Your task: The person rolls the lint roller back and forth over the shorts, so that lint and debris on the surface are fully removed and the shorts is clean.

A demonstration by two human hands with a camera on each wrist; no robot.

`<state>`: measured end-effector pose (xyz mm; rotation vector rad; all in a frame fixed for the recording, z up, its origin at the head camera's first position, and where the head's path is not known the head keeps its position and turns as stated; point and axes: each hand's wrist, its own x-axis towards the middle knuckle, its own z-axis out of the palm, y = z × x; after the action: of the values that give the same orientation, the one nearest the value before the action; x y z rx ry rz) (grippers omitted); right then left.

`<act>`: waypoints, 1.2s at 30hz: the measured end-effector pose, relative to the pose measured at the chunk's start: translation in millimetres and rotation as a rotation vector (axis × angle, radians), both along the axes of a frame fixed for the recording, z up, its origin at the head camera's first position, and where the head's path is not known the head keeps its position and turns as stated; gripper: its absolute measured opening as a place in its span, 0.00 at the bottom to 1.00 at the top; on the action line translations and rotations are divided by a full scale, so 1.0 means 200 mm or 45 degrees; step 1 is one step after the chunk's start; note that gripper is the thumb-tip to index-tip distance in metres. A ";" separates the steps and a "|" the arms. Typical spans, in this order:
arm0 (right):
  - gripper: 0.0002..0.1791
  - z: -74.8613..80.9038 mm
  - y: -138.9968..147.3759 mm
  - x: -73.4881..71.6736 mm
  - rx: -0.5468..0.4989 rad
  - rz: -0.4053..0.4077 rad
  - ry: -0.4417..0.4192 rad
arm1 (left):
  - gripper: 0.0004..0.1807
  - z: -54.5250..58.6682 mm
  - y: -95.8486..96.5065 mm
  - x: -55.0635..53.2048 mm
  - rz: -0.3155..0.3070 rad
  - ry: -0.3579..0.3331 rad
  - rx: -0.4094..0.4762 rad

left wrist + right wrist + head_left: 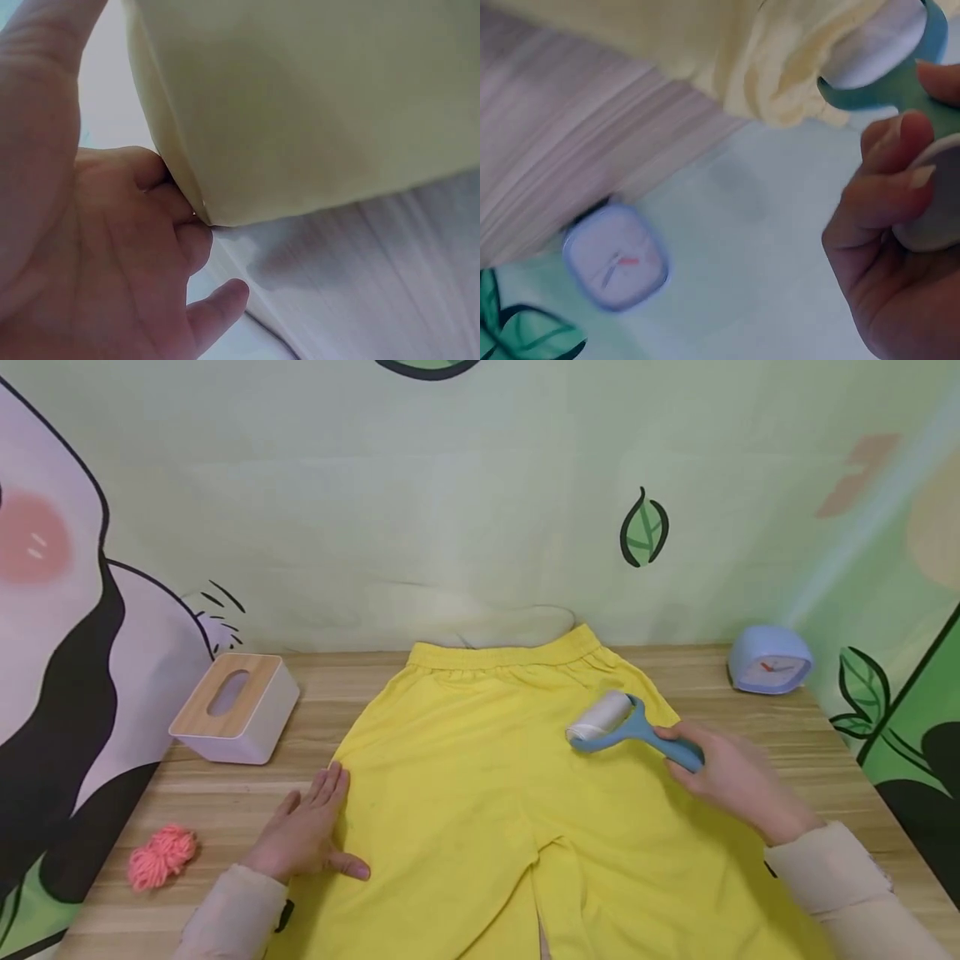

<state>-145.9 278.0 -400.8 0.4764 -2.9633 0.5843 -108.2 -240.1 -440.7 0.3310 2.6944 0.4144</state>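
Note:
Yellow elastic-waist pants (480,760) lie spread on the wooden table, waistband towards the wall, the lower legs out of view. My right hand (727,772) grips the blue handle of a lint roller (600,718) over the upper right part of the pants. In the right wrist view, curled fingers (889,202) wrap that handle, and the white roll is partly cut off. My left hand (307,827) rests on the left edge of the pants, fingers extended and thumb spread. The left wrist view has the left hand (112,240) at the cloth's edge.
A white tissue box (255,718) with a wooden lid stands at the back left. Pink yarn (162,857) lies at the left front. A blue clock (770,660) stands at the back right, near the wall (487,527) with painted leaves.

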 end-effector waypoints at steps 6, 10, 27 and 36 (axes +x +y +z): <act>0.24 0.03 0.19 0.17 0.002 -0.127 -0.205 | 0.80 0.00 0.00 0.00 0.014 -0.005 0.008; 0.26 0.00 0.29 0.31 0.088 -0.222 -0.208 | 0.80 0.01 -0.01 0.01 0.011 0.006 0.000; 0.29 0.10 0.19 0.41 0.041 -0.301 0.043 | 0.79 0.01 0.00 0.00 0.002 0.026 0.006; 0.25 0.05 -0.04 0.10 -0.045 -0.193 -0.043 | 0.80 -0.02 0.00 0.00 0.010 0.005 0.022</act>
<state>-125.6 269.3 -390.1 0.2381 -2.9808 0.6326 -108.1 -240.8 -445.3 0.3265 2.6982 0.4397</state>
